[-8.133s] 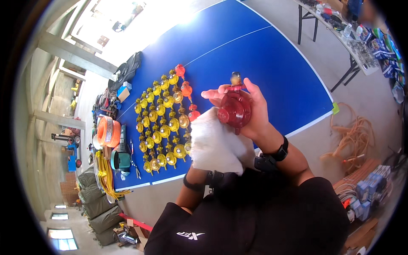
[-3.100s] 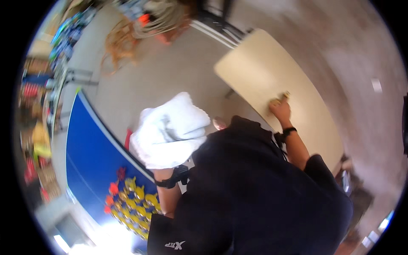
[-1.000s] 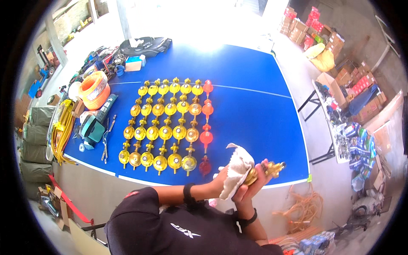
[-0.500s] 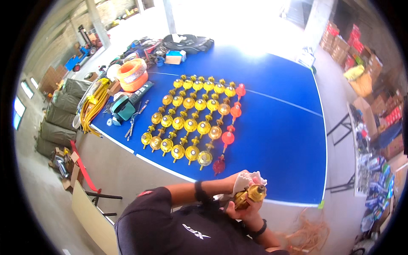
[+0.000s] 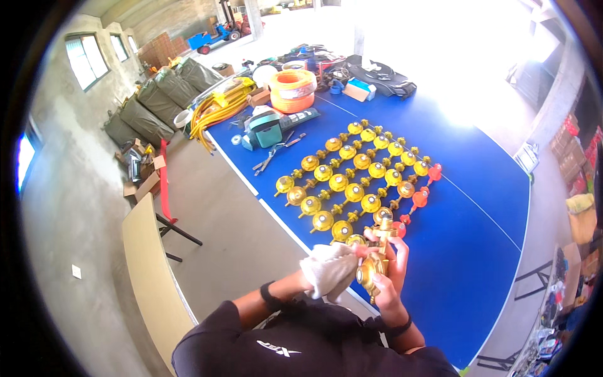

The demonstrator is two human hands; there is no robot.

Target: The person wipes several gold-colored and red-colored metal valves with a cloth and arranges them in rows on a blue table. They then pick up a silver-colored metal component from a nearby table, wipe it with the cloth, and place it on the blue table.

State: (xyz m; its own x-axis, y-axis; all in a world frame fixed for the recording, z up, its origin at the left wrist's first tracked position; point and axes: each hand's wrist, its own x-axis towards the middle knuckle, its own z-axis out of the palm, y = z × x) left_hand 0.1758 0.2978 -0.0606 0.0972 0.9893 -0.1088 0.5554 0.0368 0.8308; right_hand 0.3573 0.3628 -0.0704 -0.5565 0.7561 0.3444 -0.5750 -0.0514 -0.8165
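A gold-coloured gas regulator (image 5: 370, 269) is held upright near my chest, above the near edge of the table. My right hand (image 5: 393, 283) grips it with thumb and fingers round the body. My left hand (image 5: 363, 251) is closed on a white cloth (image 5: 329, 271), its fingertips against the regulator; the cloth hides most of that hand. Beyond them, similar yellow regulators (image 5: 338, 183) lie in rows on the blue table (image 5: 452, 251). A column of red regulators (image 5: 419, 199) ends the rows on the right. The held regulator covers part of the nearest ones.
Left on the table are pliers (image 5: 269, 161), a teal tool case (image 5: 265, 131), orange hose coils (image 5: 293, 91) and yellow hose (image 5: 220, 107). A black bag (image 5: 384, 76) lies at the back. A pale board-topped table (image 5: 154, 264) stands at my left. Stacked boxes (image 5: 565, 151) are far right.
My view has swung left. The regulator has turned from lying sideways to upright and been raised, and the cloth has moved from over its far side to its left.
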